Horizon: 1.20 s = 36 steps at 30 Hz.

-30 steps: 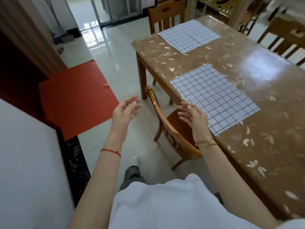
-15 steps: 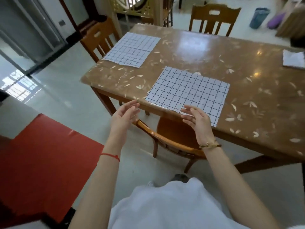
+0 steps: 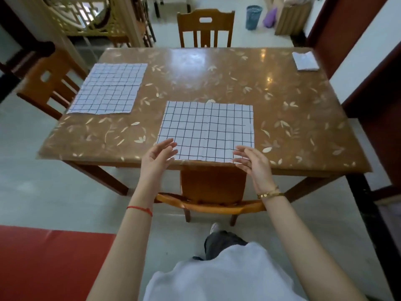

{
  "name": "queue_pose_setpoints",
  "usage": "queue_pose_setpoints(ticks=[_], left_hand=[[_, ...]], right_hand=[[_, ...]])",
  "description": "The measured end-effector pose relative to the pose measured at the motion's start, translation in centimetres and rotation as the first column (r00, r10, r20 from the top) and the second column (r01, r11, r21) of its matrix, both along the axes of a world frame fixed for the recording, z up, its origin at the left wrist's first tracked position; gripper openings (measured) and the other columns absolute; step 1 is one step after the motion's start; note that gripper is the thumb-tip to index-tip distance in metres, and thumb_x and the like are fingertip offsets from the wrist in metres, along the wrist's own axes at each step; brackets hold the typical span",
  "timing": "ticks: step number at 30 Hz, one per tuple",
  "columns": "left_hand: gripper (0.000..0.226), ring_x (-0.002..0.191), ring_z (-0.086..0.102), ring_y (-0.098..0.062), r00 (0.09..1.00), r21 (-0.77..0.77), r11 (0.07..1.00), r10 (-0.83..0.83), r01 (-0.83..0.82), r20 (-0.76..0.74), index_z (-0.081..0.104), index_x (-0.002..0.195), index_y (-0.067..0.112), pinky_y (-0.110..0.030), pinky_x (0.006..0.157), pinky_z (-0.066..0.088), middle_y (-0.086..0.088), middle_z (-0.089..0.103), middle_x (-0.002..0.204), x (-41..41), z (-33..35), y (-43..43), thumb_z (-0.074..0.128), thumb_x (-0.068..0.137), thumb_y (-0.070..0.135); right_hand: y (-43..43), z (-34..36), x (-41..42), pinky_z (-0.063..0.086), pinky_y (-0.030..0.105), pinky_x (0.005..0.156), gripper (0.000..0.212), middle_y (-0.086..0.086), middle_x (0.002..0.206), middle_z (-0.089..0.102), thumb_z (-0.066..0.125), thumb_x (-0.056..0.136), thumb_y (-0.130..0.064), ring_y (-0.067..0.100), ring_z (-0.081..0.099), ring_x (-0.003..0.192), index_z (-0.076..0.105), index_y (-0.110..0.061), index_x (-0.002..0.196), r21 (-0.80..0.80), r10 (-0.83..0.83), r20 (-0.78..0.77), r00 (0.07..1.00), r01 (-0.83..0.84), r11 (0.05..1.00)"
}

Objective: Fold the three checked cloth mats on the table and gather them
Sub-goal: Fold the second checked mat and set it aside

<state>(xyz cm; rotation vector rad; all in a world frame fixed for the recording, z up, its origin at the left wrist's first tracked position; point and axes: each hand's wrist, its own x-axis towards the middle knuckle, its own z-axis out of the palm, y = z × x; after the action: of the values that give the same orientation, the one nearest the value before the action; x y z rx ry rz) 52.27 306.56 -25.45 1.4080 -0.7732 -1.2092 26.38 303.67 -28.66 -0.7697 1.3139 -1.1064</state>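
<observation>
While both of my hands are raised at the near edge of the table (image 3: 217,79), neither holds anything. My left hand (image 3: 159,156) is spread wide, fingers straight and apart, its fingertips over the lower-left corner of the centre mat (image 3: 206,131). My right hand (image 3: 252,162) is equally wide, fingers relaxed, its fingertips over the lower-right corner of the same mat. Whether either hand touches the cloth cannot be told.

The centre mat lies flat and unfolded in the middle of the frame, its near edge along the table edge. The left mat (image 3: 108,89) lies flat and unfolded at centre left, near the table's left edge, apart from the centre mat. A small cloth (image 3: 304,60), apparently folded, lies at the table corner in the upper right, well apart from both mats.

The near chair (image 3: 213,185) is tucked under the table between my forearms. The far chair (image 3: 206,27) stands at the top centre. A side chair (image 3: 47,83) stands at the left.
</observation>
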Motion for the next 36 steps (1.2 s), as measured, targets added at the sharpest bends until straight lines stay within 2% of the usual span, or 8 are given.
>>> queue_pose_setpoints(ticks=[10,18,21,24,28,31,34,36], left_hand=[[0.030,0.110,0.068,-0.018,1.000,0.107,0.994,0.020,-0.021,0.008,0.062,0.125,0.013,-0.033,0.095,0.052,-0.005,0.070,0.120,-0.7,-2.3,-7.2,0.062,0.095,0.013],[0.031,0.106,0.066,-0.018,0.992,0.169,0.978,0.116,-0.124,0.052,0.060,0.127,0.010,-0.032,0.093,0.052,-0.004,0.068,0.116,0.6,-3.6,-10.8,0.060,0.095,0.009],[0.030,0.100,0.066,-0.021,0.975,0.194,0.960,0.179,-0.202,0.132,0.061,0.124,0.009,-0.030,0.086,0.054,-0.003,0.067,0.107,1.1,-4.9,-12.4,0.059,0.095,0.007],[0.030,0.089,0.064,-0.018,0.936,0.226,0.927,0.239,-0.299,0.260,0.062,0.121,0.013,-0.037,0.089,0.055,-0.002,0.064,0.100,1.7,-6.7,-13.9,0.060,0.092,0.010],[0.029,0.089,0.064,-0.020,0.914,0.252,0.906,0.253,-0.339,0.316,0.065,0.115,0.014,-0.032,0.078,0.057,-0.008,0.065,0.105,3.1,-8.9,-15.8,0.063,0.087,0.008],[0.028,0.091,0.063,-0.020,0.889,0.288,0.875,0.273,-0.389,0.368,0.065,0.110,0.021,-0.036,0.087,0.056,-0.011,0.066,0.112,4.3,-10.5,-17.1,0.064,0.084,0.009],[0.035,0.091,0.057,-0.016,0.878,0.331,0.841,0.300,-0.428,0.374,0.062,0.121,0.011,-0.024,0.076,0.047,-0.008,0.061,0.115,5.1,-11.8,-18.0,0.064,0.086,0.006],[0.038,0.095,0.057,-0.017,0.864,0.348,0.823,0.300,-0.449,0.405,0.060,0.124,0.009,-0.024,0.077,0.044,-0.009,0.059,0.118,5.7,-13.0,-18.5,0.065,0.086,0.006]], right_hand=[[-6.3,-1.4,-0.9,0.056,0.027,0.077,0.026,0.010,0.105,0.072,0.045,0.102,-0.020,0.017,0.067,0.085,0.069,-0.012,0.106,0.051,-0.021,-0.007,1.000,0.021,0.998],[-13.6,-2.5,0.4,0.055,0.026,0.073,0.029,0.011,0.103,0.071,0.046,0.102,-0.019,0.019,0.065,0.082,0.067,-0.003,0.113,0.079,0.072,-0.021,0.997,-0.070,0.994],[-16.0,-2.9,1.2,0.053,0.027,0.072,0.027,0.010,0.102,0.070,0.047,0.101,-0.019,0.019,0.064,0.081,0.068,-0.005,0.110,0.091,0.105,-0.047,0.993,-0.100,0.991],[-18.7,-3.1,2.3,0.054,0.029,0.075,0.027,0.011,0.103,0.071,0.045,0.101,-0.017,0.018,0.064,0.082,0.068,-0.005,0.109,0.096,0.136,-0.108,0.985,-0.125,0.987],[-23.0,-3.5,4.3,0.054,0.027,0.073,0.026,0.008,0.102,0.070,0.044,0.101,-0.017,0.017,0.064,0.082,0.067,-0.007,0.108,0.096,0.196,-0.177,0.965,-0.181,0.979],[-26.4,-4.2,6.2,0.054,0.027,0.073,0.025,0.009,0.102,0.070,0.045,0.101,-0.017,0.018,0.063,0.081,0.067,-0.008,0.107,0.096,0.232,-0.213,0.949,-0.216,0.972],[-29.8,-5.4,8.7,0.053,0.026,0.071,0.024,0.007,0.100,0.069,0.046,0.100,-0.017,0.017,0.062,0.079,0.067,-0.008,0.105,0.109,0.289,-0.251,0.924,-0.270,0.957],[-31.9,-6.6,10.5,0.053,0.026,0.071,0.022,0.008,0.101,0.069,0.047,0.100,-0.019,0.018,0.062,0.079,0.067,-0.009,0.104,0.132,0.335,-0.275,0.901,-0.310,0.942]])
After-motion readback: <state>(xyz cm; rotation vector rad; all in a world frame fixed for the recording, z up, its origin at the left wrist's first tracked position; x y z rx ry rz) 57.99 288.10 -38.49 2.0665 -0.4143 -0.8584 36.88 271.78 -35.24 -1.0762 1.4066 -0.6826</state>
